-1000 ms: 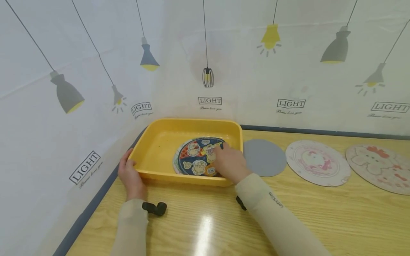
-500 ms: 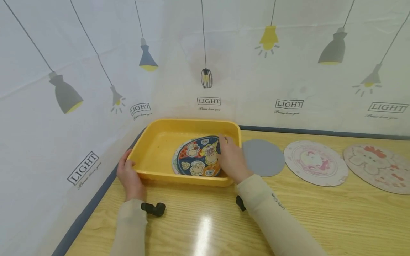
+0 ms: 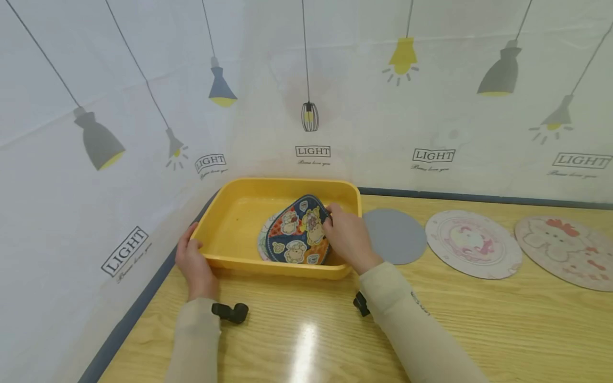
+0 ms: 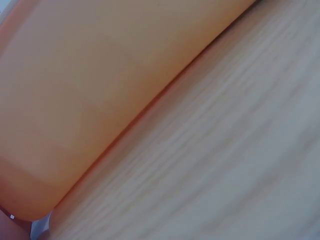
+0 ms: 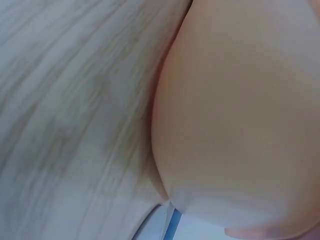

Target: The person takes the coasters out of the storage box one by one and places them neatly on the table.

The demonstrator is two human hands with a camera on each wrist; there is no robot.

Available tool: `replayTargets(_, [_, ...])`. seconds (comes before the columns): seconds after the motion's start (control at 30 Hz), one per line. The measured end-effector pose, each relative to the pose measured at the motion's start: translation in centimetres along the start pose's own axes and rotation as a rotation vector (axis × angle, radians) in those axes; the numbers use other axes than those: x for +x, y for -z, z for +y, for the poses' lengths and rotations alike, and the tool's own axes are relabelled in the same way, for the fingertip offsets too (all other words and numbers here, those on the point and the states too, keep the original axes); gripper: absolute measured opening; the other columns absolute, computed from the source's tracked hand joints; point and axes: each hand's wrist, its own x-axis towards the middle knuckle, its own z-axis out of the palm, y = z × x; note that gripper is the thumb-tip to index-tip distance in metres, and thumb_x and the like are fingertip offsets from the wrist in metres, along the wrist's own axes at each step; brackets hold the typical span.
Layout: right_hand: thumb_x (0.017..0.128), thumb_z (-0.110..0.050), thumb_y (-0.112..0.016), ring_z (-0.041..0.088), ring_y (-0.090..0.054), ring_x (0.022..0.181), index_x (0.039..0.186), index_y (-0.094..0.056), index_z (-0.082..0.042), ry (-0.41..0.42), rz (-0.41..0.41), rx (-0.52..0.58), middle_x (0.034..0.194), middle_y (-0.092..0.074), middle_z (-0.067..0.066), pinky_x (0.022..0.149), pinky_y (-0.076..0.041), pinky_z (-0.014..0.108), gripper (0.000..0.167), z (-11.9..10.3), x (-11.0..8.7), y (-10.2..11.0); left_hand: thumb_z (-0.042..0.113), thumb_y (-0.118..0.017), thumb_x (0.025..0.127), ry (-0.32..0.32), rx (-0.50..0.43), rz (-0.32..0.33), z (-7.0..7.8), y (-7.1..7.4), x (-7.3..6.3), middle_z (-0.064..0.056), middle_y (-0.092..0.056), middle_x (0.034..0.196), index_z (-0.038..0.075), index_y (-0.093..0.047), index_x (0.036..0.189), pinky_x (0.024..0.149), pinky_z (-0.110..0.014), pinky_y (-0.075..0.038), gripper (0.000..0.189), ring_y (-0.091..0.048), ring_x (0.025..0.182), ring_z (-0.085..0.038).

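A yellow plastic tub (image 3: 278,268) stands on the table in the head view. My left hand (image 3: 195,266) holds its left front corner, thumb over the rim and fingers along the outside. Inside the tub, at its right side, lies a round dark-blue mat (image 3: 294,234) with cartoon stickers printed on it. My right hand (image 3: 351,239) reaches over the right rim and pinches the mat's right edge; the mat bends and its far edge is raised. A paler mat (image 3: 263,242) peeks out beneath it on the left. The left wrist view holds the tub's outer wall (image 4: 90,100).
Right of the tub, a grey round mat (image 3: 395,236), a white one with a pink print (image 3: 474,243) and a pink bunny one (image 3: 567,250) lie in a row on the wooden table (image 3: 297,324). A white printed curtain (image 3: 373,106) hangs close behind and at left.
My right hand has moved from the mat's top to its right edge and now pinches it. The blue mat has gone from lying flat to bent, far edge up. My left hand stays put.
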Motion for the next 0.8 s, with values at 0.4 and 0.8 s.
replayTargets(0.4, [0.086,-0.023,-0.043,0.021,-0.051,0.038,0.121,-0.048,-0.018,-0.124,-0.02,0.301,0.057,-0.054,0.003,0.037,-0.041,0.03,0.035,0.7,-0.1,0.2,0.004,-0.032,0.084,-0.009,-0.006,-0.001,-0.3,0.1,0.1,0.001,-0.047,0.125,0.019,-0.058,0.117,0.091,-0.035,-0.034,0.045,-0.046,0.11,-0.02])
replayTargets(0.8, [0.087,-0.02,-0.044,0.031,-0.059,0.052,0.123,-0.047,-0.018,-0.195,-0.039,0.487,0.064,-0.056,0.008,0.047,-0.047,0.036,0.037,0.9,0.0,1.1,0.003,-0.032,0.083,-0.019,0.01,-0.001,-0.3,0.1,0.1,0.002,-0.047,0.125,0.017,-0.058,0.118,0.091,-0.035,-0.034,0.045,-0.046,0.109,-0.021])
